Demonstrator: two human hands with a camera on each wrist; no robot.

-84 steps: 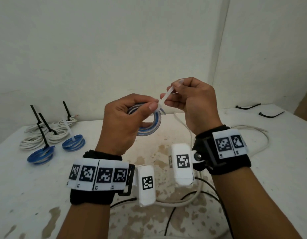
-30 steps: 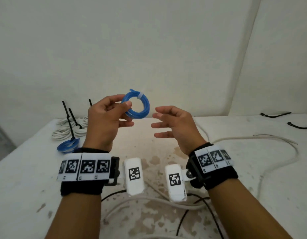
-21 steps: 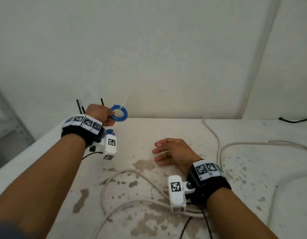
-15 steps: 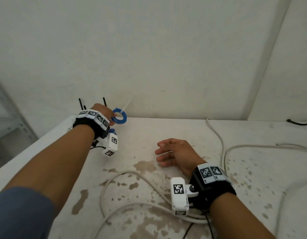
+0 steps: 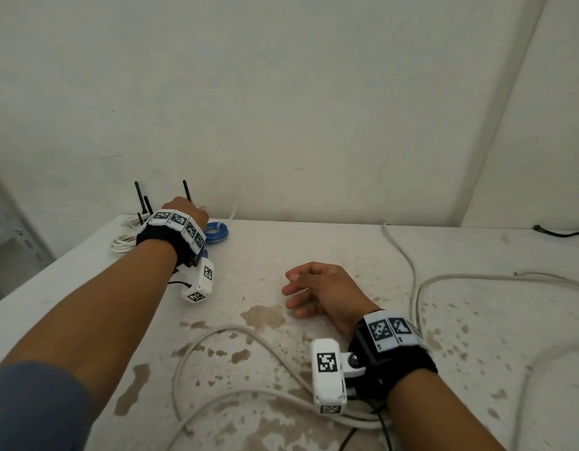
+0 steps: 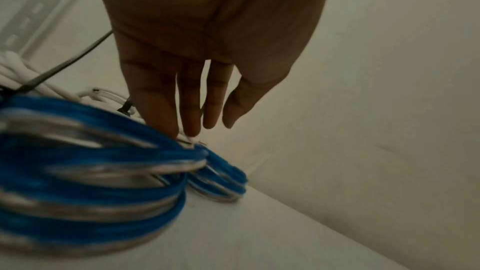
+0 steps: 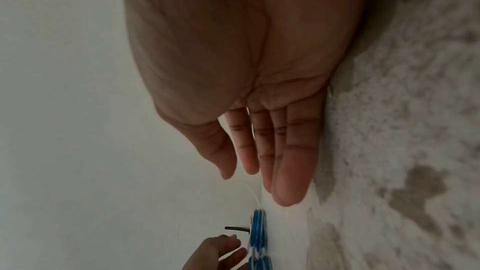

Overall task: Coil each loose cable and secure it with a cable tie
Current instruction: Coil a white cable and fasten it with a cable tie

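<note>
Blue coil (image 5: pixel 216 232), bound with a white tie, lies at the table's (image 5: pixel 314 249) far left corner beside other tied coils (image 5: pixel 125 242), evidently grouped there as finished work. Left hand (image 5: pixel 184 211) hovers above it, fingers (image 6: pixel 189 110) straight and holding nothing. Right hand (image 5: pixel 320 292) rests mid-table, fingers relaxed and empty, close to the loose white cable (image 5: pixel 249 340), likely next.

A stained white table (image 5: pixel 249 288) carries blue coils (image 5: pixel 216 230), white coils (image 5: pixel 124 244), seemingly loose cable (image 5: pixel 415 288).
</note>
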